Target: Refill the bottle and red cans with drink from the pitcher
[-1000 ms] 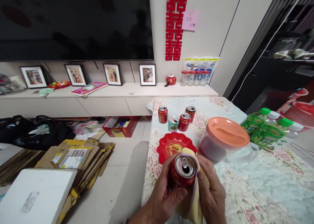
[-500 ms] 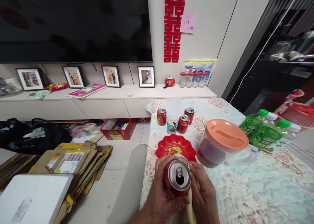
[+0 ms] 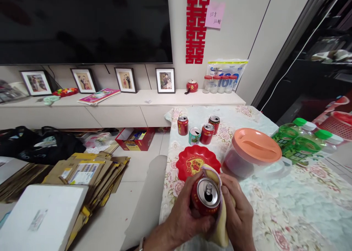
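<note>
My left hand [image 3: 183, 216] is wrapped round a red drink can [image 3: 206, 196], whose opened top faces up toward me. A yellow cloth with a purple edge [image 3: 223, 221] lies against the can's right side. My right hand [image 3: 238, 210] grips that cloth and presses it to the can. Just beyond my hands is a red scalloped plate [image 3: 183, 163] with a gold design. Behind the plate stand several opened cans, among them a green can [image 3: 194, 136] and a red can [image 3: 207, 133].
A clear pitcher with an orange lid [image 3: 255, 144] stands right of the plate. Green-capped bottles [image 3: 299, 142] are farther right on the floral tablecloth [image 3: 297, 203]. Flattened cardboard [image 3: 88, 177] and a white box [image 3: 44, 214] lie at left. A low cabinet [image 3: 121, 100] runs behind.
My hands, the can and the cloth have shifted slightly right in view. More of the yellow cloth shows along the can's right side. The camera view has tilted down a little.
</note>
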The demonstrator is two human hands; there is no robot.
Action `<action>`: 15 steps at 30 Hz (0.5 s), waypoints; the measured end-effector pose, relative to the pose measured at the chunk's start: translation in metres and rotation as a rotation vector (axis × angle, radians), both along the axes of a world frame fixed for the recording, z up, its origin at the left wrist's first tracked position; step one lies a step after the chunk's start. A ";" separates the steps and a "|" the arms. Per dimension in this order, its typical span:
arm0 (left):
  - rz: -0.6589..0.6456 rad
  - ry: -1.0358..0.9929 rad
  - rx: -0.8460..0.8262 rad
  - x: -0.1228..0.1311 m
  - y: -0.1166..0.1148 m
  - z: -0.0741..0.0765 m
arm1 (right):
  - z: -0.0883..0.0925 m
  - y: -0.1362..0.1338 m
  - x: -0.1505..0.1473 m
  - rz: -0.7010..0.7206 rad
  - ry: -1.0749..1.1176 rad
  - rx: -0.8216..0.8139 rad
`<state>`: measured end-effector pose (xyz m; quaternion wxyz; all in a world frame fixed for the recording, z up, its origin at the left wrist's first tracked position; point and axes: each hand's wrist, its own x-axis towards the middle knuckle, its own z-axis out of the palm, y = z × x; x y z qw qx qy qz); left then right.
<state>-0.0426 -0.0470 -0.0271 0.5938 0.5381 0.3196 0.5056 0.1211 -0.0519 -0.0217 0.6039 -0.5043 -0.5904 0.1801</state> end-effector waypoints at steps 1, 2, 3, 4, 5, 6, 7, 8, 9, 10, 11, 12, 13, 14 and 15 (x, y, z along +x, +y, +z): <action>-0.026 0.004 -0.005 -0.001 -0.001 0.000 | 0.001 0.002 0.001 0.011 0.013 -0.016; -0.046 0.016 -0.011 -0.001 -0.001 0.000 | 0.001 0.004 0.001 0.025 0.017 -0.028; -0.061 0.030 -0.017 -0.002 -0.002 0.000 | 0.002 0.006 0.002 0.040 0.015 -0.036; -0.068 0.037 -0.025 -0.002 -0.003 0.001 | 0.003 0.008 0.002 0.055 0.014 -0.043; -0.070 0.032 -0.035 -0.002 -0.003 0.003 | 0.003 0.009 0.001 0.067 0.012 -0.049; -0.069 0.017 -0.046 -0.001 -0.004 0.004 | 0.003 0.010 0.001 0.075 0.007 -0.054; -0.063 -0.008 -0.059 0.000 -0.004 0.006 | 0.003 0.010 0.000 0.079 0.001 -0.057; -0.050 -0.039 -0.072 0.001 -0.004 0.007 | 0.002 0.010 0.000 0.076 -0.006 -0.057; -0.033 -0.066 -0.086 0.002 -0.004 0.007 | 0.002 0.010 -0.001 0.069 -0.014 -0.054; -0.016 -0.080 -0.097 0.003 -0.003 0.008 | 0.002 0.009 -0.001 0.058 -0.022 -0.047; 0.003 -0.081 -0.105 0.004 -0.002 0.007 | 0.002 0.008 -0.002 0.045 -0.031 -0.037; 0.021 -0.071 -0.108 0.004 0.000 0.006 | 0.002 0.007 -0.002 0.032 -0.040 -0.026; 0.039 -0.056 -0.104 0.004 0.001 0.005 | 0.002 0.005 -0.002 0.019 -0.050 -0.017; 0.055 -0.041 -0.093 0.004 0.002 0.004 | 0.003 0.004 -0.001 0.006 -0.060 -0.007; 0.068 -0.026 -0.076 0.003 0.003 0.003 | 0.004 0.002 -0.001 -0.007 -0.066 0.003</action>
